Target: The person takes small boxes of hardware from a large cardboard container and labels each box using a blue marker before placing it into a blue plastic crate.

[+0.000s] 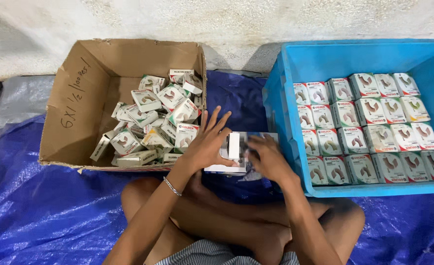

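Hands point(209, 145) point(268, 159) over half-hidden small carton point(234, 147)

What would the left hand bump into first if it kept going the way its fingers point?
Probably the cardboard box. The left hand points up and a bit right, toward that box's near corner and its small cartons. Depth is unclear.

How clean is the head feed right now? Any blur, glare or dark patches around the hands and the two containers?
Head view: the right hand is slightly motion-blurred over the small white box, and the left hand is sharper; the packets in the blue crate are evenly lit and crisp; the cardboard box is shadowed inside its left wall; the blue tarp shows soft sheen, no harsh glare.
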